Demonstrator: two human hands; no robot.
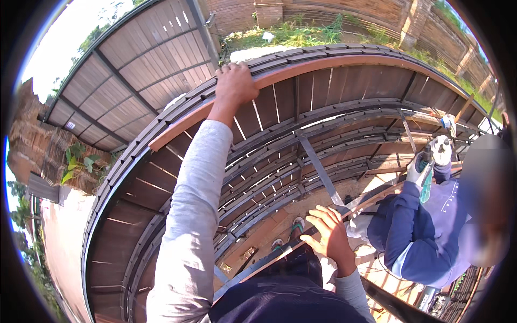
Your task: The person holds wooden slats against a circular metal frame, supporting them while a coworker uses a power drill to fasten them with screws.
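Note:
My left hand (235, 89) reaches far forward, its fingers curled over the top edge of a tall curved wall of dark slats (318, 83). It holds down on a long reddish-brown wooden strip (301, 65) that follows the curve of that edge. Lower and to the right, my right hand (329, 237) is open with its fingers spread and no object in it. A thin light-brown strip (371, 198) passes close by its fingertips; whether they touch it, I cannot tell.
At right, a co-worker in a navy and lilac sweatshirt (414, 242) holds a teal power tool (426, 187) in gloved hands. A metal brace (319, 167) crosses between the curved tiers. Beyond the wall stand a slatted gate (145, 64) and a brick wall (344, 19).

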